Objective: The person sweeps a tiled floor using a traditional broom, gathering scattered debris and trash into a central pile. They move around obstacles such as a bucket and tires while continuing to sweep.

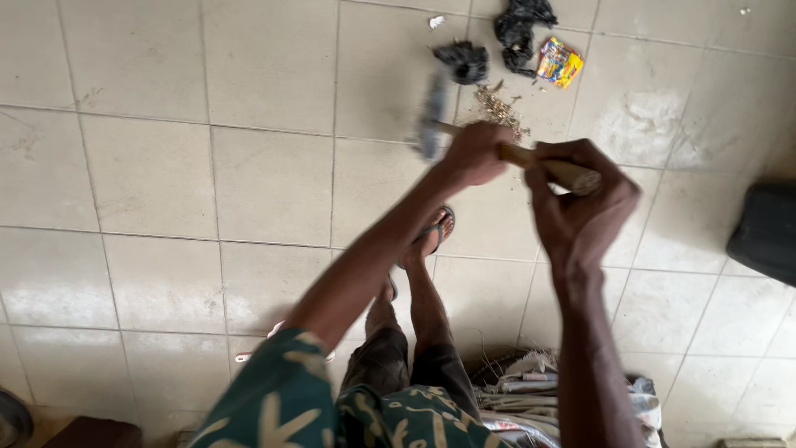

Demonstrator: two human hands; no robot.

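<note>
Both hands grip one hammer above the tiled floor: left hand nearer the head, right hand at the handle end. A pile of small metal scraps lies beyond them; two crumpled bags and a wrapper lie farther, near the floor's far edge. A sandalled foot rests below the hands.
</note>
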